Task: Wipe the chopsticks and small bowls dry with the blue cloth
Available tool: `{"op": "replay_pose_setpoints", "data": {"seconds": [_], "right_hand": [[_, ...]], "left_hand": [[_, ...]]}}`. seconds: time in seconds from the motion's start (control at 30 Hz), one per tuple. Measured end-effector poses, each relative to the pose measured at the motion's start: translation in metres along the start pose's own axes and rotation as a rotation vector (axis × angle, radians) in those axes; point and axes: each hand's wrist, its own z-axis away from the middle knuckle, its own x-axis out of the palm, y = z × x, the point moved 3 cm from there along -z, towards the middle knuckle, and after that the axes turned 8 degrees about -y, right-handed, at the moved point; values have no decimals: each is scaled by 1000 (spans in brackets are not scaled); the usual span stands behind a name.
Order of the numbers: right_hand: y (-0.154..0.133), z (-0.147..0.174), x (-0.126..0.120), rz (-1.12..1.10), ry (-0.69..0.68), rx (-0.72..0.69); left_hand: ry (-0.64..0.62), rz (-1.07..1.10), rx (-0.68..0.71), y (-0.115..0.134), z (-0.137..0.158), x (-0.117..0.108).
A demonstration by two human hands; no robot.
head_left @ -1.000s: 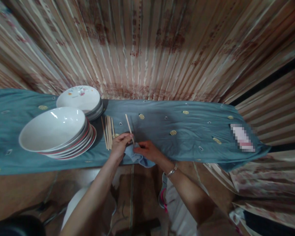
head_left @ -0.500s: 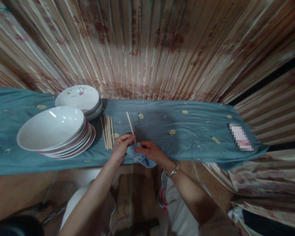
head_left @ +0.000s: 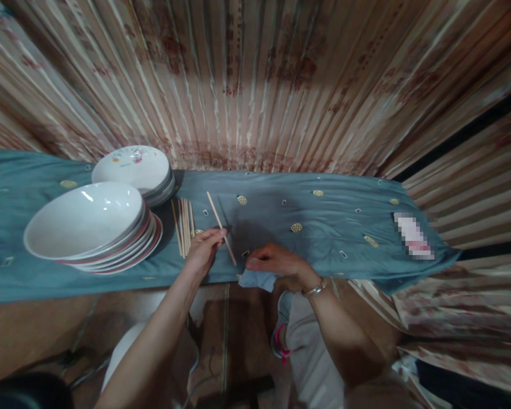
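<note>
Pinched between thumb and fingers of my left hand [head_left: 205,245] is a single wooden chopstick [head_left: 216,211], slanting with its upper end away from me. To the right, my right hand [head_left: 276,259] grips a light blue cloth [head_left: 258,279], which hangs by the table's front edge, apart from the chopstick. Just left of my left hand, several more chopsticks [head_left: 184,227] lie side by side on the teal patterned tablecloth [head_left: 332,221].
Farther left stands a stack of white bowls and plates [head_left: 85,221] with red rims. Behind it is another stack with a flowered white dish [head_left: 132,170] on top. A blurred-out flat object [head_left: 414,236] lies at the right end. Pleated curtains [head_left: 247,85] hang behind the table.
My right hand has drawn the cloth off the chopstick's lower end and moved right and toward me. My left hand has shifted slightly left with the chopstick, baring its lower end.
</note>
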Motion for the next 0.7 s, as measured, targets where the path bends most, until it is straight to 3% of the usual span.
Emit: {"op": "replay_pose_setpoints", "data": {"seconds": [0.23,0.4,0.53,0.7], "right_hand": [[-3,-2,-2,-63,290,-96],[-7,-6,9,33,382,1],[-9,-5,11,60,419,2],[-3,13,-10,103,476,51]], "left_hand": [[-59,-68,-4,-13,4,14],[-56,-51,-15,-22,3,22],[-65,-48,-13,-28,2,29],[-88,-37,-63,-36,2,41]]}}
